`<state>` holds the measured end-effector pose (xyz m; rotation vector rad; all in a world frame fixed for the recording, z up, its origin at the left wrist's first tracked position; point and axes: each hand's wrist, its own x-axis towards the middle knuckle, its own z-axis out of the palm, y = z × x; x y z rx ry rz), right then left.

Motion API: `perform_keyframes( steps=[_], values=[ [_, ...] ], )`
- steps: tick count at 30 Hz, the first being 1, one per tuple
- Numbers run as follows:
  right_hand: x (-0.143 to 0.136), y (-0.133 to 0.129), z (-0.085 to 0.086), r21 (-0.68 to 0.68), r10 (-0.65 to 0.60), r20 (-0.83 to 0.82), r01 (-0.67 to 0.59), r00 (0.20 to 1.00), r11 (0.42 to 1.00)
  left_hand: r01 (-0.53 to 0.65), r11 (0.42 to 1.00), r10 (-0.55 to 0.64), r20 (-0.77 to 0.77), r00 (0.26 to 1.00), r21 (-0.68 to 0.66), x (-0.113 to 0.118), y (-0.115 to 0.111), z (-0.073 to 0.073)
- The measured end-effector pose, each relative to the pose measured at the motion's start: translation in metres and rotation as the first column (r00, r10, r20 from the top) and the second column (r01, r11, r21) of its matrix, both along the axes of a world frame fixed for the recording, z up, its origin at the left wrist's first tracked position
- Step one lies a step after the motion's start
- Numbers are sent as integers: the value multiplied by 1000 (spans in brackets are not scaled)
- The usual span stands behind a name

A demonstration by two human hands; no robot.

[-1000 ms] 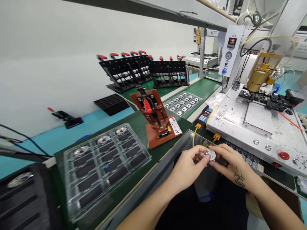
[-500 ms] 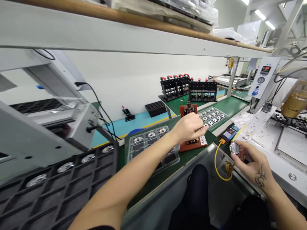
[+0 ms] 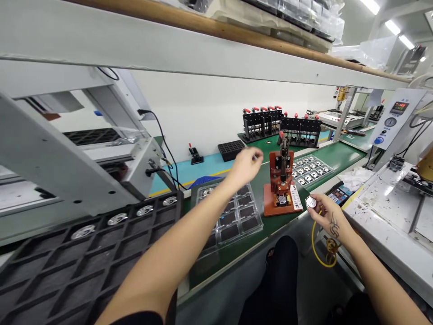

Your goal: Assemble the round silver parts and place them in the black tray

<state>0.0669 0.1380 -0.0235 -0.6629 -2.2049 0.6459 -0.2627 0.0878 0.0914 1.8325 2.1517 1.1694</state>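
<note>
The clamp handle (image 3: 281,134) now stands raised, opening the fixture (image 3: 274,174) right of centre; my left hand (image 3: 247,165) half-curls, contents unclear; my right hand (image 3: 326,214) pinches a disc (image 3: 311,202).

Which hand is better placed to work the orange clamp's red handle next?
Left, I'd judge: the left hand looks nearer the red handle, though I can't tell whether it's empty. The right hand holds a disc.

No text legible with certainty. Display (image 3: 399,107) on white control box (image 3: 399,118), upper right of frame: red digits above green, values blurred; small lettering on box unresolved. White label (image 3: 296,197) on red-brown fixture (image 3: 283,184), right of centre: dark handwritten characters, unreadable.
</note>
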Motion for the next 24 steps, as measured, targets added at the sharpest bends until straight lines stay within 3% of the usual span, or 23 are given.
perform_keyframes(
  steps=[3, 5, 9, 13, 16, 21, 24],
  values=[
    [-15, 14, -12, 41, 54, 72, -57, 996, 998, 169, 954, -165, 36, 986, -248, 16, -23, -58],
    [-29, 23, -15, 36, 82, 96, -86, 992, 996, 220, 925, -213, 56, 975, -310, 33, -22, -86],
    [-47, 38, -20, 23, 87, 127, -91, 988, 996, 243, 914, -235, 64, 970, -326, 52, -1, -112],
    [-47, 45, -29, -12, 86, 157, -85, 984, 996, 269, 914, -255, 87, 963, -303, 54, 10, -118],
    [-54, 50, -34, -48, 93, 178, -86, 980, 995, 293, 915, -273, 110, 956, -276, 49, 0, -116],
    [-82, 58, -37, -79, 190, 231, -176, 954, 981, 283, 934, -256, 142, 956, -220, 11, -49, -92],
    [-96, 61, -35, -76, 249, 259, -238, 933, 968, 260, 945, -186, 324, 928, -201, -20, -83, -69]
  ],
)
